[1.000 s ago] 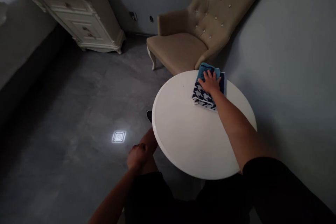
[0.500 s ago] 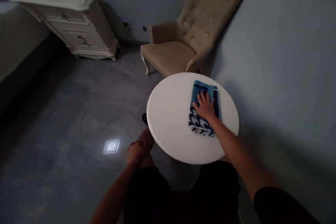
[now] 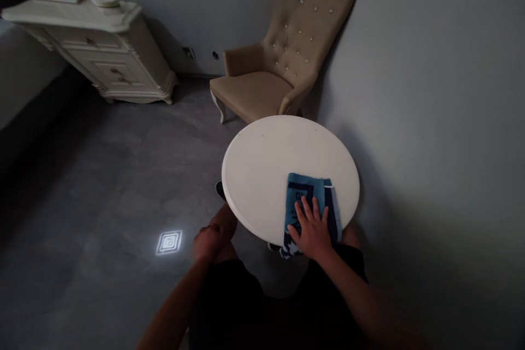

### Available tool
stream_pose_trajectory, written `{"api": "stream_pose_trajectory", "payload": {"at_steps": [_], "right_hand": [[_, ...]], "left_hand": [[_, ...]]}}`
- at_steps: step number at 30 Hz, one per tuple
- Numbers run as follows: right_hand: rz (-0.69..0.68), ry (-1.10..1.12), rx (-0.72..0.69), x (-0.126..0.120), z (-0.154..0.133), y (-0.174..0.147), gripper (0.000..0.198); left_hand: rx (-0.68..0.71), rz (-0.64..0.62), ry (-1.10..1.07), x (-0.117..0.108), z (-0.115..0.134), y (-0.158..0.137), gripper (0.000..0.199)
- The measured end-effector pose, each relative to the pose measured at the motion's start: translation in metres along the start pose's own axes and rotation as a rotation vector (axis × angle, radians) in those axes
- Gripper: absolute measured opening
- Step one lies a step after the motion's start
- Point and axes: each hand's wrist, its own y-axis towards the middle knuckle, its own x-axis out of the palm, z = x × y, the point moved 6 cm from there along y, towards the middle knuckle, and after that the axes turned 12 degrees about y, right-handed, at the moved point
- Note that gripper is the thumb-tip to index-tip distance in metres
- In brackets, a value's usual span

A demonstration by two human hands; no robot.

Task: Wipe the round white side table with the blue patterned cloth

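Note:
My right hand (image 3: 310, 231) lies flat on a folded towel (image 3: 305, 181), its fingers spread and pressing on the cloth. The towel is blue with a dark navy band, lettering and a pale stripe. A navy-and-white patterned part at its near end sticks out past the near edge of the round white table (image 3: 258, 175); my hand and forearm cover some of it. To the left of the table, my left hand (image 3: 208, 242) rests on my left knee. Its fingers bend downward and are mostly hidden in the dim light, so whether they are closed does not show.
Beyond the table stands a tan tufted armchair (image 3: 254, 93). A cream cabinet (image 3: 118, 60) is at the back left, beside part of a bed (image 3: 24, 71). The grey wall (image 3: 430, 120) rises close on the right. A lit square pattern (image 3: 169, 242) shows on the floor.
My right hand has slid the towel across the table toward me, so its near end now passes the table's edge. My left hand stays on the knee. The view has shifted slightly.

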Motion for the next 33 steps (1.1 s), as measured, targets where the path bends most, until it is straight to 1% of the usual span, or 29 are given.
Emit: {"api": "stream_pose_trajectory", "payload": {"at_steps": [2,4,9,12,14,17,19,20,22,24,26,29,31,33], "right_hand": [[-0.041,0.004,0.012,-0.011,0.006,0.033,0.091],[-0.055,0.003,0.039,-0.026,0.014,0.078,0.090],[-0.023,-0.007,0.095,-0.062,0.040,0.215,0.089],[0.011,0.007,0.145,-0.081,0.060,0.300,0.088],[0.033,0.018,0.170,-0.091,0.074,0.350,0.087],[0.056,0.033,0.183,-0.101,0.093,0.405,0.088],[0.068,0.042,0.181,-0.103,0.103,0.425,0.088],[0.075,0.044,0.178,-0.103,0.106,0.430,0.088],[0.083,0.036,0.169,-0.103,0.110,0.430,0.088],[0.076,0.009,0.169,-0.101,0.111,0.417,0.087],[0.064,-0.015,0.177,-0.099,0.113,0.394,0.087],[0.054,-0.021,0.185,-0.093,0.117,0.337,0.087],[0.050,-0.016,0.183,-0.086,0.119,0.286,0.086],[0.051,-0.013,0.165,-0.076,0.118,0.226,0.084]], "left_hand": [[-0.004,-0.020,0.014,0.000,-0.001,0.001,0.057],[-0.009,-0.039,0.021,0.001,-0.002,0.003,0.057],[-0.029,-0.077,0.026,0.006,-0.009,0.013,0.062],[-0.032,-0.067,0.019,0.011,-0.015,0.019,0.063],[-0.042,-0.051,0.009,0.013,-0.020,0.022,0.063],[-0.068,-0.067,0.003,0.015,-0.024,0.025,0.064],[-0.062,-0.085,-0.002,0.015,-0.023,0.027,0.064],[-0.053,-0.090,-0.005,0.014,-0.022,0.027,0.064],[-0.042,-0.087,-0.005,0.013,-0.020,0.028,0.064],[-0.037,-0.079,0.002,0.013,-0.017,0.029,0.064],[-0.034,-0.075,0.012,0.011,-0.013,0.028,0.065],[-0.027,-0.067,0.026,0.007,-0.006,0.026,0.066],[-0.014,-0.076,0.036,0.004,-0.002,0.023,0.068],[0.000,-0.089,0.041,0.003,0.000,0.019,0.068]]}}
